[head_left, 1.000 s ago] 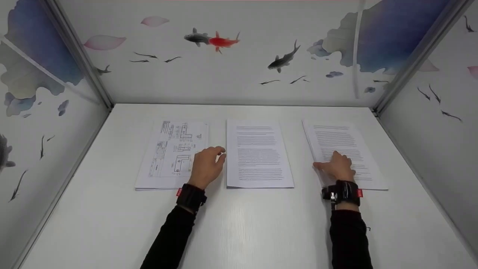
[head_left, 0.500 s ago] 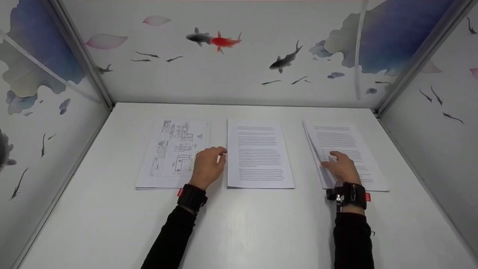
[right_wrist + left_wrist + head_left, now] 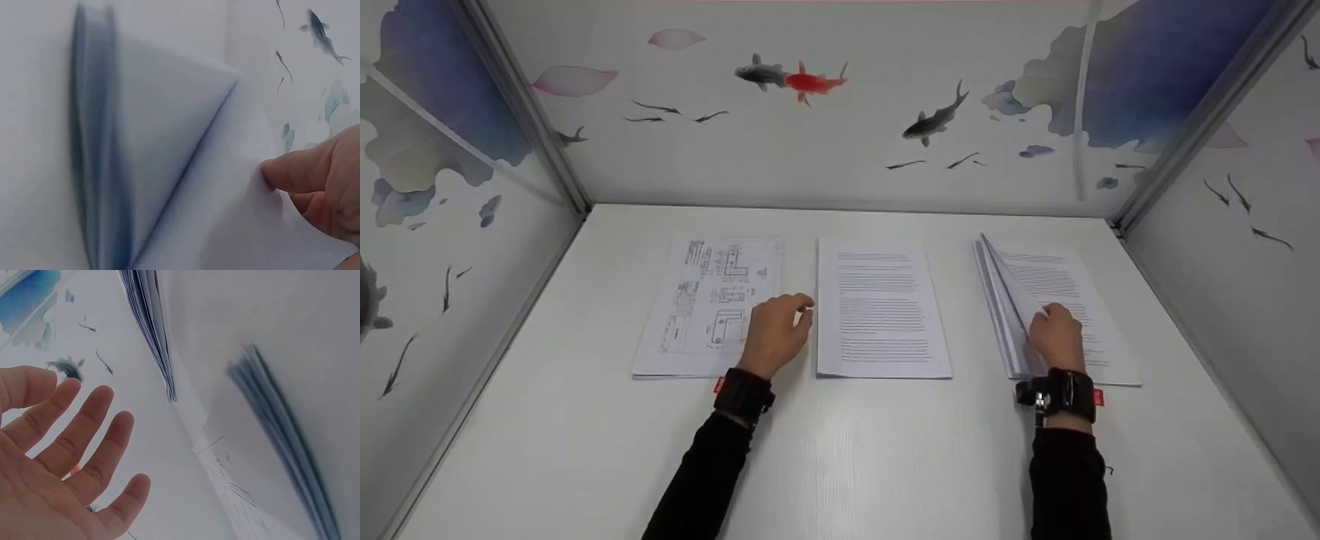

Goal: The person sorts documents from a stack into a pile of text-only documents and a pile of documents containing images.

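Observation:
Three paper stacks lie side by side. My right hand point(image 3: 1056, 335) pinches the lifted left edge of the top sheet point(image 3: 1014, 289) on the right paper stack point(image 3: 1099, 356). In the right wrist view the thumb presses on this bent sheet point(image 3: 236, 169), with the other fingers partly hidden behind it. My left hand point(image 3: 777, 334) hovers at the right side of the left paper stack point(image 3: 675, 307), which has a technical drawing on top. Its fingers are relaxed and hold nothing, as the left wrist view shows. Between the hands lies the middle paper stack point(image 3: 881, 307), covered in printed text.
The white table point(image 3: 840, 457) is closed in at the back by a wall panel point(image 3: 840, 165) printed with fish and petals. Side panels point(image 3: 450, 247) stand left and right, joined to the back by metal posts point(image 3: 536, 112).
My right hand has taken the top sheet's left edge and drawn it up and over to the right, fanning the pages beneath. The left hand stays almost in place.

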### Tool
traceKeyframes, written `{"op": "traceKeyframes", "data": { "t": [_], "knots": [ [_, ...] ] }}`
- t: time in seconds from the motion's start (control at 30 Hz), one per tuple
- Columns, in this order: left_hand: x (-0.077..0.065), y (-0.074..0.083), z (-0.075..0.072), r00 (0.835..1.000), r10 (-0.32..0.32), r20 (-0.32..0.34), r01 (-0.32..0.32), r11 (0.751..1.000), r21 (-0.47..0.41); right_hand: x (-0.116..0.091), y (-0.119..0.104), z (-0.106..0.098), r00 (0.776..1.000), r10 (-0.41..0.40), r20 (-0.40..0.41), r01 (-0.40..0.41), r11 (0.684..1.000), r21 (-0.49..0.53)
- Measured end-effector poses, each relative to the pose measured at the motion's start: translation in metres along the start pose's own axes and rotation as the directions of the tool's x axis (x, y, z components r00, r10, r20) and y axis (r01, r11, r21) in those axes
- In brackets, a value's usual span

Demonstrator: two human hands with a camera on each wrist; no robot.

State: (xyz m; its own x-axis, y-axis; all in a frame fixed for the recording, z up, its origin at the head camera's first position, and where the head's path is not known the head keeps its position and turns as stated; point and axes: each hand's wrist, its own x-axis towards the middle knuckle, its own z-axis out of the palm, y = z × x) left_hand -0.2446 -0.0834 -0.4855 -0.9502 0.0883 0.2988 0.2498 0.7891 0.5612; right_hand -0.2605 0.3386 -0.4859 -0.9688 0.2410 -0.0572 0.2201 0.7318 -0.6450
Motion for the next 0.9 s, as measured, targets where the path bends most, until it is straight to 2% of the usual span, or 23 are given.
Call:
{"op": "traceKeyframes", "data": {
  "t": [0.2, 0.33, 0.53, 0.67, 0.77, 0.9],
  "knots": [
    [0.0003, -0.0011, -0.0009, 1.0, 0.001, -0.006, -0.001, 1.0, -0.005, -0.0006, 0.0005, -0.001, 0.995, 0.041, -0.089, -0.039, 0.999, 0.028],
    [-0.0001, -0.0002, -0.0018, 1.0, -0.02, 0.014, 0.02, 1.0, -0.008, 0.0003, 0.0034, -0.0002, 0.989, 0.048, -0.137, -0.046, 0.999, 0.015],
    [-0.0003, 0.0008, -0.0013, 0.998, -0.052, 0.043, 0.052, 0.999, -0.01, 0.0008, 0.0039, 0.0006, 0.992, 0.036, -0.122, -0.037, 0.999, -0.006],
    [-0.0004, 0.0011, -0.0011, 0.997, -0.064, 0.051, 0.064, 0.998, -0.003, 0.0001, 0.0027, 0.0026, 0.993, 0.096, -0.069, -0.094, 0.995, 0.035],
    [-0.0005, 0.0012, -0.0009, 0.996, -0.067, 0.063, 0.068, 0.998, -0.001, -0.0019, 0.0018, 0.0038, 0.994, 0.108, -0.024, -0.107, 0.993, 0.049],
    [-0.0018, 0.0017, -0.0013, 0.994, -0.073, 0.077, 0.074, 0.997, -0.019, -0.003, 0.002, 0.005, 0.997, 0.063, -0.04, -0.061, 0.997, 0.054]
  ]
}}
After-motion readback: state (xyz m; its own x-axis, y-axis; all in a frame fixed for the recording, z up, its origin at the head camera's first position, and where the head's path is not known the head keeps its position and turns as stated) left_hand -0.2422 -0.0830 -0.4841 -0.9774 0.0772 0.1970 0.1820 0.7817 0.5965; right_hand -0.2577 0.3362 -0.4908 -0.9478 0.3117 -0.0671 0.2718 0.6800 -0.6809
